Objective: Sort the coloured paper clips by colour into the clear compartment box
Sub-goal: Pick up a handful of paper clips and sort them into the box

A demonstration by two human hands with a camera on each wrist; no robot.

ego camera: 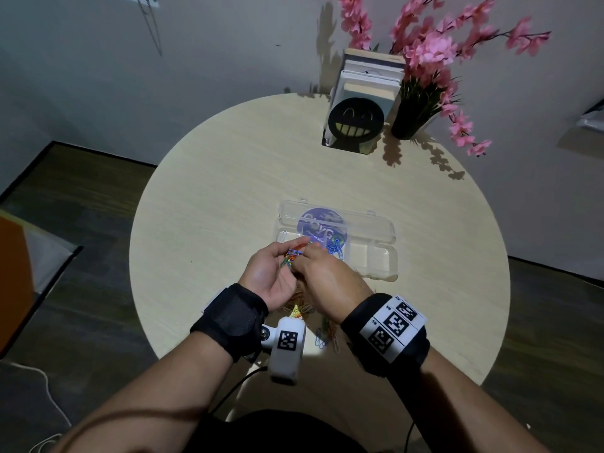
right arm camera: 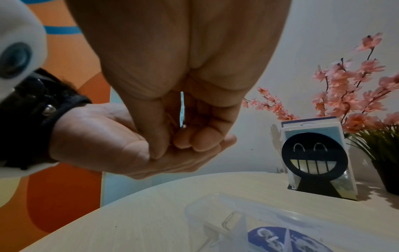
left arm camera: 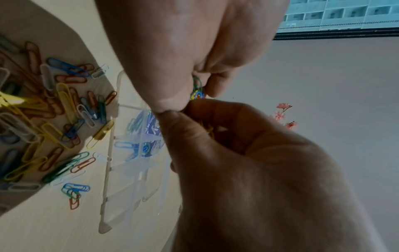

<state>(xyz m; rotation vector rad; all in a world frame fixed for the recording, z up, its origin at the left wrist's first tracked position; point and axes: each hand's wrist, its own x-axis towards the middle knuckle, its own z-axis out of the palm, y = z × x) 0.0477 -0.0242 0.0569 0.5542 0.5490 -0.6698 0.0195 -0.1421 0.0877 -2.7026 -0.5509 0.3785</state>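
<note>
— How were the hands placed?

— The left hand [ego camera: 268, 273] was cupped palm-up above the table [ego camera: 212, 191], and a small bunch of mixed clips [ego camera: 292, 255] was cradled in it. The right hand [ego camera: 327, 276] was laid over it, fingers curled down into the bunch; a clip appeared to be pinched there, though which colour could not be told.

— And the box?

— The clear compartment box [ego camera: 385, 253] was found just beyond the hands, lid folded back flat. Blue clips [ego camera: 336, 248] were seen in the compartment beside the round purple sticker [ego camera: 322, 223], and one pale clip [ego camera: 283, 236] in the leftmost compartment. Nothing could be made out in the right-hand compartments.

— The rest of the clips?

— A loose pile [left arm camera: 43, 109] was spread on the table under the wrists, against the near wall of the box. Farther back, books [ego camera: 369, 80] behind a smiley bookend [ego camera: 356, 120] were stood beside a vase of pink flowers [ego camera: 425, 53].
</note>
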